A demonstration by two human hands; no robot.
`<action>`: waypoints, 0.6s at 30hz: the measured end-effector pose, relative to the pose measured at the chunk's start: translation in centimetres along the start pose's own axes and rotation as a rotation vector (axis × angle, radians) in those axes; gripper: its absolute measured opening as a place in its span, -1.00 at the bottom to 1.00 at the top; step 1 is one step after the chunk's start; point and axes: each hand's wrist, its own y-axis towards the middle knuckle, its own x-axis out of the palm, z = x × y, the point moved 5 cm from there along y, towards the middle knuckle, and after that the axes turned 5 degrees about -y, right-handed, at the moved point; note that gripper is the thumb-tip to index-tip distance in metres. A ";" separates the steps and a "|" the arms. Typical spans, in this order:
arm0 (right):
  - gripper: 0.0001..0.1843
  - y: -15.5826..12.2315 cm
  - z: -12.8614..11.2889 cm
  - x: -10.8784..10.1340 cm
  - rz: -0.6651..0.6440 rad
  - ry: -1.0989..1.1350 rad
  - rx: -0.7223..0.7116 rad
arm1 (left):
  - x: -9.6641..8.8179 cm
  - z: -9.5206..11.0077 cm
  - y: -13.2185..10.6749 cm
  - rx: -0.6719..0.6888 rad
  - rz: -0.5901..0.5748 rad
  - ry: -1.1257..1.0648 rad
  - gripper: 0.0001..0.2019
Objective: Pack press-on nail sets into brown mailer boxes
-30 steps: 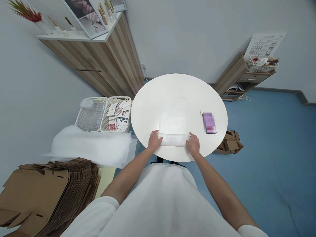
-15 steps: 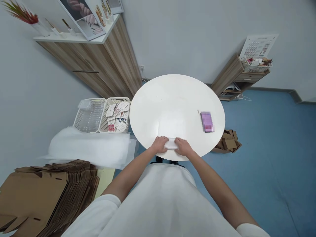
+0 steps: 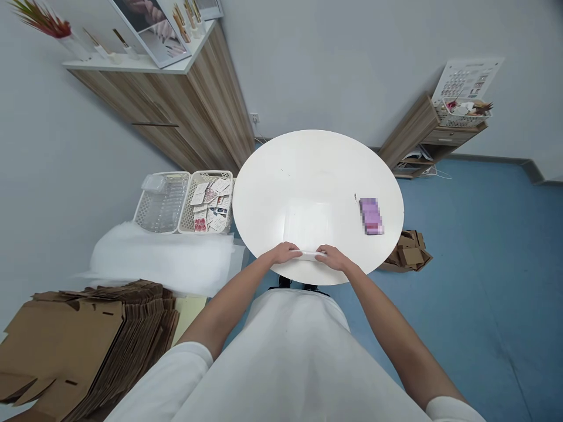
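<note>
Near the table's front edge, my left hand [image 3: 285,252] and my right hand [image 3: 333,257] close around the two ends of a white wrapped bundle [image 3: 309,256]. What is inside the bundle cannot be made out. From it a thin, whitish translucent wrapping sheet [image 3: 307,225] stretches flat toward the far side of the table. Both hands rest low over the round white table [image 3: 264,193], thumbs toward each other. To the right lies a purple, pixelated rectangular item [image 3: 372,217], apart from my hands.
At left stand a basket of clear plastic cases [image 3: 165,202] and a basket of printed cards [image 3: 213,205]. Nearer are stacked white foam sheets [image 3: 162,258] and flattened cardboard boxes [image 3: 88,346]. A carton of cardboard [image 3: 409,252] sits on the floor at right. Wooden cabinets [image 3: 197,111] stand behind.
Both hands have turned slightly and spread a little apart on the bundle. The bundle looks narrower from front to back. The whole view has shifted slightly.
</note>
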 end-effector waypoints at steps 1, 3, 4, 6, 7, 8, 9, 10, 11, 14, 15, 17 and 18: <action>-0.78 0.1 0.1 -0.2 0.005 0.015 0.001 | -0.3 -0.2 -0.1 -0.020 0.014 -0.030 -0.63; -0.74 0.4 0.3 -0.4 0.010 0.045 0.007 | -0.8 -0.4 -0.3 -0.042 0.042 -0.092 -0.58; -0.71 0.5 0.5 -0.5 0.014 0.054 0.013 | -1.0 -0.5 -0.5 -0.045 0.054 -0.119 -0.57; -0.67 0.8 1.0 -0.6 0.040 0.055 0.029 | -1.2 -0.7 -0.6 -0.044 0.075 -0.157 -0.58; -0.66 1.0 1.3 -0.7 0.056 0.051 0.035 | -1.3 -0.8 -0.7 -0.048 0.088 -0.169 -0.59; -0.65 1.1 1.5 -0.7 0.073 0.049 0.038 | -1.3 -1.0 -0.7 -0.055 0.106 -0.175 -0.61; -0.65 1.3 1.8 -0.7 0.088 0.050 0.040 | -1.4 -1.2 -0.6 -0.067 0.130 -0.171 -0.64; -0.65 1.4 2.0 -0.7 0.103 0.055 0.042 | -1.4 -1.5 -0.5 -0.082 0.161 -0.157 -0.68; -0.66 1.5 2.3 -0.7 0.116 0.065 0.046 | -1.5 -1.8 -0.4 -0.097 0.198 -0.129 -0.72; -0.67 1.7 3.4 -0.7 0.163 0.106 0.092 | -1.8 -2.7 0.0 -0.138 0.303 0.008 -0.82; -0.68 1.7 3.9 -0.8 0.186 0.116 0.118 | -1.8 -2.9 0.1 -0.145 0.323 0.046 -0.82; -0.70 1.6 4.8 -0.9 0.242 0.124 0.180 | -1.8 -3.2 0.3 -0.154 0.341 0.089 -0.82; -0.70 1.6 5.2 -0.9 0.275 0.124 0.209 | -1.7 -3.3 0.4 -0.161 0.343 0.098 -0.83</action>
